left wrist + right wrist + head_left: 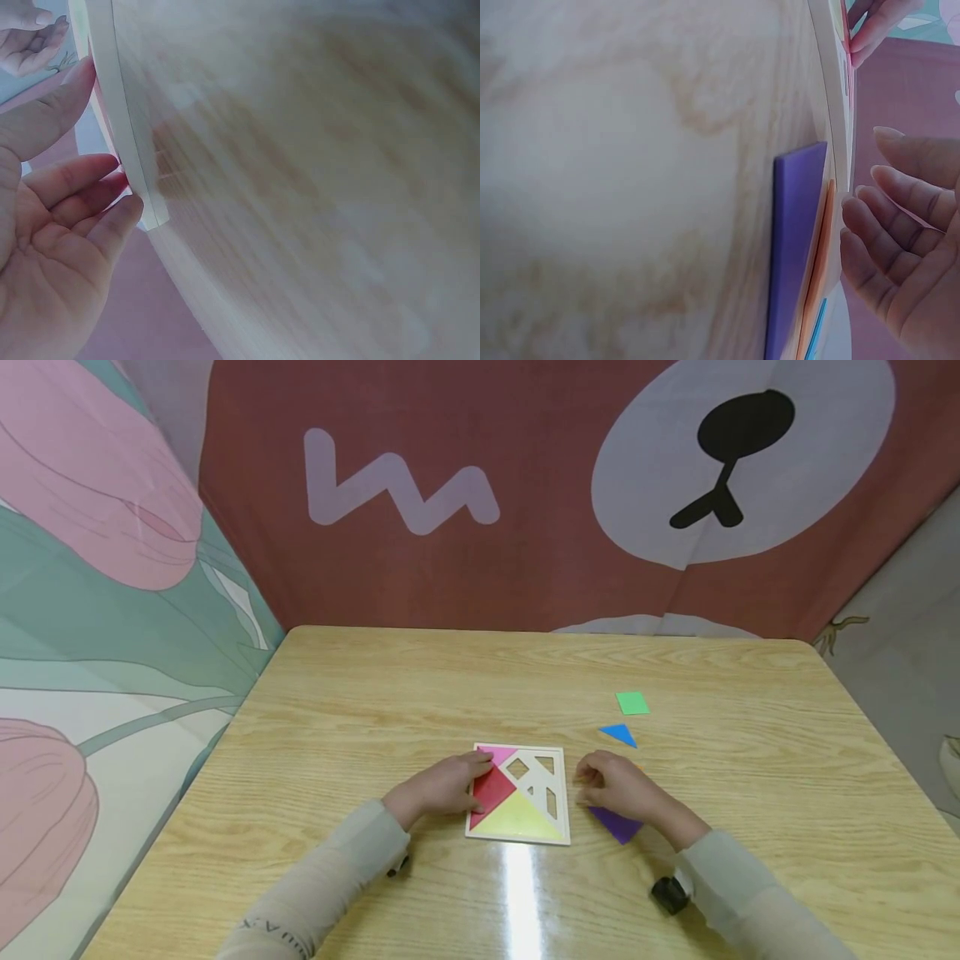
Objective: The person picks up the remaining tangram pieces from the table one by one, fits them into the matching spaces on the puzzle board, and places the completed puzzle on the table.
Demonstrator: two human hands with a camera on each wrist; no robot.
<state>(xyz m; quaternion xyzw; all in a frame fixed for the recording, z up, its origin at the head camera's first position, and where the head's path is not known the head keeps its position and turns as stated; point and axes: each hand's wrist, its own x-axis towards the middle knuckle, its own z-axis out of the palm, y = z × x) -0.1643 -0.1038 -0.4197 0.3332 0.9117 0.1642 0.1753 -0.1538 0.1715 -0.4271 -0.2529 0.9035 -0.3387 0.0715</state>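
A square wooden tangram board (540, 784) lies flat on the table, with a pink triangle (495, 753), a red triangle (491, 790) and a yellow triangle (517, 818) set in it. My left hand (441, 787) rests at its left edge, fingertips on the pink and red pieces; in the left wrist view they press at the rim. To the right of the board, my right hand (621, 787) hovers with loosely bent fingers and nothing in them. Beneath it are a purple piece (795, 240) and an orange piece (821, 262), both partly hidden in the head view.
Farther back on the right lie a blue triangle (621, 734) and a green piece (633, 702). The wooden table (375, 693) reaches back to a brown printed cloth (525, 577). A black wrist device (670, 895) sits under the right cuff.
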